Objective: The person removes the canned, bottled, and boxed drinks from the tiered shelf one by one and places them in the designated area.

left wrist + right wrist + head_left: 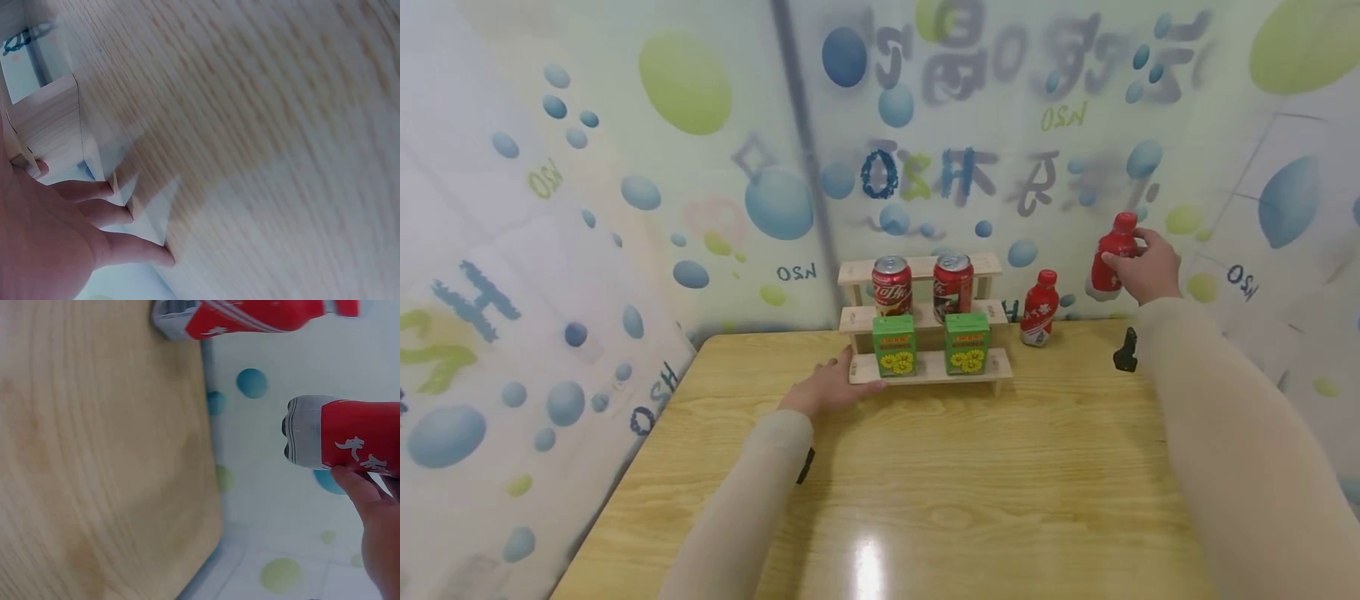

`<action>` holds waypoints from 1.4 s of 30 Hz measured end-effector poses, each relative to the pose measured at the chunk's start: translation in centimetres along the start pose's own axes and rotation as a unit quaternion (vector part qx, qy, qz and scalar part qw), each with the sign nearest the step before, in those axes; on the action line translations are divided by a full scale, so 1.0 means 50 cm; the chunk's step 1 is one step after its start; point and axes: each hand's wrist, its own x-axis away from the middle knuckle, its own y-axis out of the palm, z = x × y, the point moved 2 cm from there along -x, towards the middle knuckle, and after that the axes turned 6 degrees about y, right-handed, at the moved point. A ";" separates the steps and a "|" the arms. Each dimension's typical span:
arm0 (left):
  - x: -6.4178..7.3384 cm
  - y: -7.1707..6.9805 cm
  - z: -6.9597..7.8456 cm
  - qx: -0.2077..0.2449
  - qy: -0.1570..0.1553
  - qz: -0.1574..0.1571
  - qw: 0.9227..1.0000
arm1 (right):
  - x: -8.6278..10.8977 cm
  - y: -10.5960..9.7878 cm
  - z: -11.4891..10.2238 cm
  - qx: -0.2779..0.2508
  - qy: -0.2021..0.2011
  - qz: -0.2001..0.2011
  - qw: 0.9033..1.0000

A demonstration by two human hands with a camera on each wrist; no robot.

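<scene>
At the left end of a small three-step wooden rack (928, 367) my left hand (829, 387) grips the lowest step, thumb along its front edge. In the left wrist view, the hand's other fingers (140, 249) reach down to the tabletop. My right hand (1152, 267) holds a red bottle (1122, 246) with a pale base above the table, near the back wall. The right wrist view shows that bottle (359, 434) clear of the tabletop. A second red bottle (1040, 308) stands on the table, right of the rack.
Two red cola cans (892, 287) stand on the middle step, and two green drink cartons (893, 346) on the lowest. Printed curtain walls (737, 275) rise behind and beside the wooden table (962, 475). A black strap piece (1126, 352) shows beside the right sleeve.
</scene>
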 end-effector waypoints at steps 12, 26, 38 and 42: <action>-0.005 -0.001 0.004 -0.006 0.000 0.006 1.000 | 0.006 0.039 0.088 0.000 0.036 -0.025 0.999; 0.006 -0.003 0.007 -0.015 -0.009 0.006 1.000 | 0.007 0.062 0.117 0.003 0.054 -0.037 0.998; 0.011 -0.004 0.010 -0.013 -0.008 0.008 1.000 | 0.006 0.065 0.129 0.010 0.057 -0.043 0.997; 0.013 -0.005 0.011 -0.010 -0.012 0.008 1.000 | 0.007 0.065 0.128 0.010 0.066 -0.043 0.997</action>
